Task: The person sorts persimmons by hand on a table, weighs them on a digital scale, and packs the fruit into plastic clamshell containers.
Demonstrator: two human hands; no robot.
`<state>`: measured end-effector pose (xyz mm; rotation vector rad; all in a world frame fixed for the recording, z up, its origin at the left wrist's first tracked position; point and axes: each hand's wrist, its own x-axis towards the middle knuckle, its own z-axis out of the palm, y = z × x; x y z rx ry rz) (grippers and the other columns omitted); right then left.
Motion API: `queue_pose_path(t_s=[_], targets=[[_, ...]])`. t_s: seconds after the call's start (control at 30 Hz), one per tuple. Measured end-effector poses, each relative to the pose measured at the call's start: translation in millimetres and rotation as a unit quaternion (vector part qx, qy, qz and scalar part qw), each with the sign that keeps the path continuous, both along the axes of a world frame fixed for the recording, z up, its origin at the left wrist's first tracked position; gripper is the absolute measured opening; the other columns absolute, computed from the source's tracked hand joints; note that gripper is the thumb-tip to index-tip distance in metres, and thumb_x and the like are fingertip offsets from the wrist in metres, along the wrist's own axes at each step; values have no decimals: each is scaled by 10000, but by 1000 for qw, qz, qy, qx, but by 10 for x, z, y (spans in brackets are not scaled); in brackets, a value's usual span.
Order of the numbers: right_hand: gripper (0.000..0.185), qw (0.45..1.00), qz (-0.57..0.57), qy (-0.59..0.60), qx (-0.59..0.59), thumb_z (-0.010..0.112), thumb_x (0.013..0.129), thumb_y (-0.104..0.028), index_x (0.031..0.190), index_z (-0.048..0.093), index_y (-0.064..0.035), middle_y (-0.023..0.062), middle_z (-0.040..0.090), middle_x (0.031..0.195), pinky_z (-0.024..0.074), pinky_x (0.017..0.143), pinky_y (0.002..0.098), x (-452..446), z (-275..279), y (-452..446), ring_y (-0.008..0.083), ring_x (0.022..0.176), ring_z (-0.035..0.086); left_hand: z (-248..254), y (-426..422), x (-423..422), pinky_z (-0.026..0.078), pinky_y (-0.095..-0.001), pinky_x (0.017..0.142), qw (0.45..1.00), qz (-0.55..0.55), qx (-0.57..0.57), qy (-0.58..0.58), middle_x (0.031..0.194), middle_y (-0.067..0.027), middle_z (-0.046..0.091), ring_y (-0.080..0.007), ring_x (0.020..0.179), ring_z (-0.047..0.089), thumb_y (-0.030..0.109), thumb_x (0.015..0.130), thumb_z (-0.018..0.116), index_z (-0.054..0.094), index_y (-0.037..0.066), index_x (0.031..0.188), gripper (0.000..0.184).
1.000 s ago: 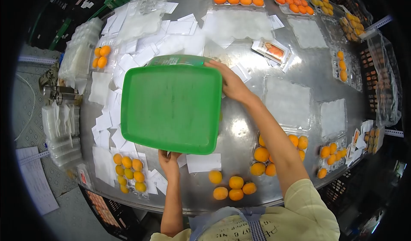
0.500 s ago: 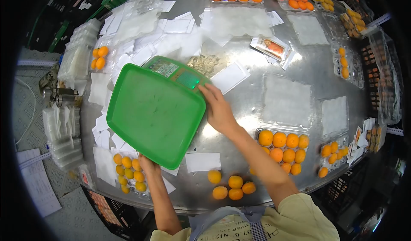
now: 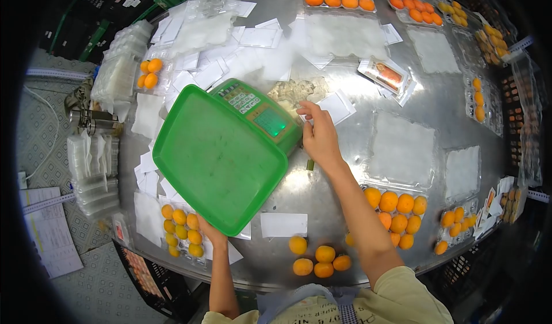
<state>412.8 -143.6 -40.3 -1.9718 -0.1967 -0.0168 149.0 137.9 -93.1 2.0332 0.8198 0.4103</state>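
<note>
A green weighing scale with a broad flat tray, a keypad and a lit green display stands before me, turned at an angle on the metal table. My left hand grips the near edge of the scale from below, its fingertips hidden under the tray. Beside the display end, my right hand has its fingers loosely bent and apart, with nothing seen in them. A small dark green piece lies below that hand. White paper cards lie just beyond its fingers.
Orange fruit sits in a clear tray at right, with several loose fruits near the front edge. Stacked clear trays stand at left. Padded trays and a labelled card pile lie farther right.
My right hand has come off the scale's display corner and moved to its right. The small green piece now shows. The whole view has shifted slightly.
</note>
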Motion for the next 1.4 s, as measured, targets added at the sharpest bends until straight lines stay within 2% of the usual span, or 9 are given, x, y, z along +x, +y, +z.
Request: queue_pose_path(t_s=[0.07, 0.17, 0.27, 0.37, 0.7, 0.97, 1.07, 1.2, 1.4], targets=[[399, 1000, -4, -7, 22, 429, 795, 69, 1164, 491, -67, 73, 629, 1051, 435, 867, 383, 100, -21, 46, 294, 989, 528, -76, -91, 22, 399, -316, 898, 997, -25, 77, 4, 1094, -103, 528, -204, 1006, 512, 149, 815, 658, 493, -5, 1139, 394], [358, 998, -8, -9, 60, 419, 796, 71, 1118, 503, -60, 64, 640, 1027, 426, 875, 376, 207, -80, 136, 288, 992, 529, 94, -346, 129, 343, -360, 953, 999, -5, 40, -32, 1126, -128, 489, -252, 1059, 467, 204, 795, 678, 464, -7, 1175, 484], [322, 996, -1, -11, 94, 419, 798, 65, 1083, 516, -49, 67, 647, 1008, 421, 875, 375, 299, -116, 247, 289, 989, 530, 200, -453, 91, 363, -361, 938, 977, -42, 204, 44, 1115, -142, 502, -252, 1030, 488, 112, 831, 612, 455, -53, 1146, 389], [294, 994, 13, -36, 101, 421, 796, 60, 1050, 528, -44, 69, 651, 991, 415, 872, 382, 369, -121, 374, 290, 979, 531, 197, -476, -21, 336, -363, 966, 978, -24, 182, 94, 1161, -151, 466, -263, 1077, 459, 109, 828, 615, 436, -54, 1172, 421], [299, 984, 86, -112, 104, 411, 755, 78, 994, 530, -56, 59, 661, 944, 409, 831, 394, 694, 39, 786, 290, 924, 516, 14, -404, -154, 330, -368, 980, 971, -6, 223, 80, 1181, -148, 456, -273, 1092, 459, 163, 816, 645, 403, -22, 1238, 520], [375, 982, 155, -106, 30, 362, 742, 73, 1038, 547, -64, 65, 663, 1001, 388, 910, 384, 827, -83, 1002, 292, 991, 514, 175, -428, -71, 326, -374, 983, 953, -46, 273, 126, 1207, -139, 448, -265, 1128, 441, 231, 784, 687, 402, -6, 1265, 608], [371, 980, 171, -103, 8, 379, 731, 73, 1011, 572, -74, 65, 658, 990, 382, 909, 389, 840, -87, 1009, 286, 997, 517, 91, -429, -46, 344, -448, 874, 976, -6, 216, 38, 1100, -178, 473, -372, 1005, 429, 283, 721, 710, 472, 18, 1231, 622], [266, 965, 137, -197, -104, 464, 742, 48, 936, 586, -89, 79, 624, 874, 418, 828, 428, 847, -89, 1045, 285, 944, 533, 77, -395, -56, 354, -441, 872, 969, -13, 239, 61, 1097, -179, 472, -368, 999, 434, 258, 713, 715, 474, 21, 1232, 619], [264, 948, 181, -219, -145, 482, 735, 40, 938, 591, -89, 88, 630, 883, 405, 868, 422, 873, 46, 1021, 298, 956, 540, 217, -440, -16, 357, -441, 893, 960, -30, 266, 82, 1112, -186, 475, -368, 1025, 440, 196, 733, 687, 501, 8, 1173, 513]])
